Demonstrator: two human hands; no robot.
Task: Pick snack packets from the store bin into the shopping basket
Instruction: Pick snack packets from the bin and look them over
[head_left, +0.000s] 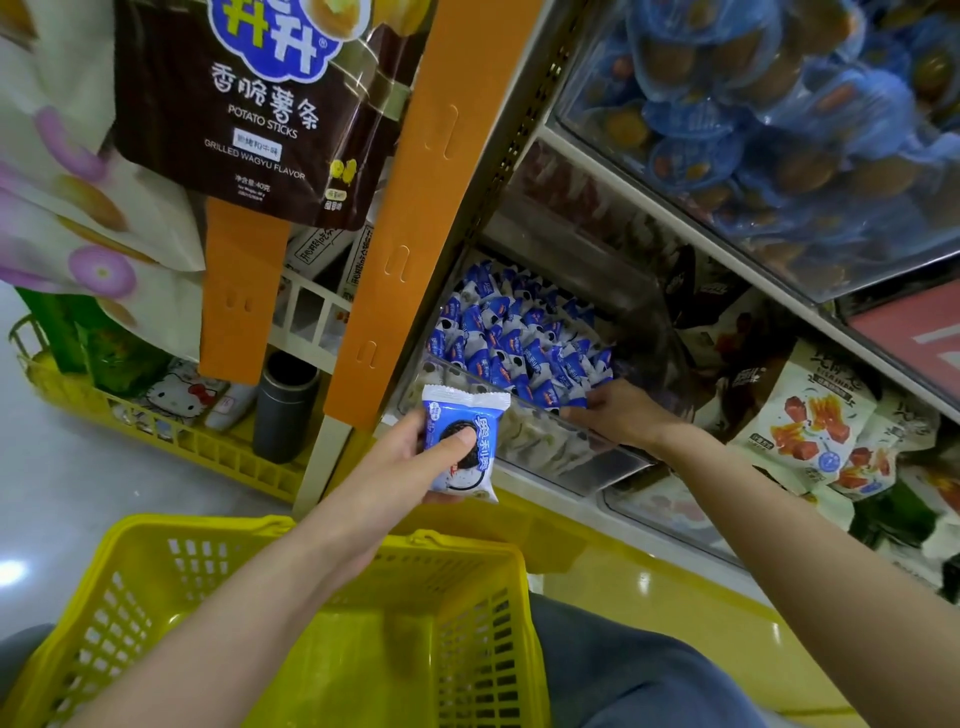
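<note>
A clear plastic store bin (550, 441) on a low shelf holds several blue-and-white cookie packets (514, 338). My left hand (415, 457) holds one such packet (462, 441) upright in front of the bin, thumb across its face, above the far rim of the yellow shopping basket (291, 613). My right hand (618, 415) reaches into the bin's right front corner, its fingers curled on a blue packet (576, 400) among the pile. The basket's inside looks bare where it shows between my arms.
An orange shelf upright (410, 208) stands left of the bin. A dark potato-stick bag (260, 104) hangs at top left. A yellow crate (171, 431) and a dark cylinder (285, 405) sit on the floor. Bagged snacks (810, 415) fill the right shelf.
</note>
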